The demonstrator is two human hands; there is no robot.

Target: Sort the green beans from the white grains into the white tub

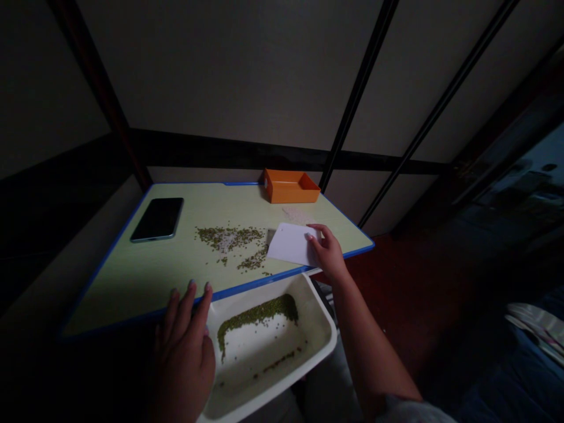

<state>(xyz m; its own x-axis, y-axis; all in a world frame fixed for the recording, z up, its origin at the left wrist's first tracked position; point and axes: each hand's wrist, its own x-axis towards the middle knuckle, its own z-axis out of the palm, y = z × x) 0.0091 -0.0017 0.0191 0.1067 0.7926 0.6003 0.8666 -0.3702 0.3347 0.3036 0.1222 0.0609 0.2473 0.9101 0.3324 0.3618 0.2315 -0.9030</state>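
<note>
My right hand (328, 252) pinches a flat white scraper (288, 244), holding it slanted over the table near the front edge. Just left of the scraper lie scattered small green beans (247, 236), with a patch of white grains (226, 241) among them. Below the table edge sits a white tub (326, 335), with more green beans (264, 311) heaped along its far side and a thin line of them near its front. My left hand (187, 352) is open, fingers stretched toward the table edge, its thumb side by the tub's left rim; whether it grips the rim I cannot tell.
An orange open box (291, 192) stands at the table's back right, with a small spread of white grains (297, 215) before it. A dark-screened phone (158, 219) lies at the left. The table (132, 276) has a blue edge; panelled doors (229, 76) rise behind it.
</note>
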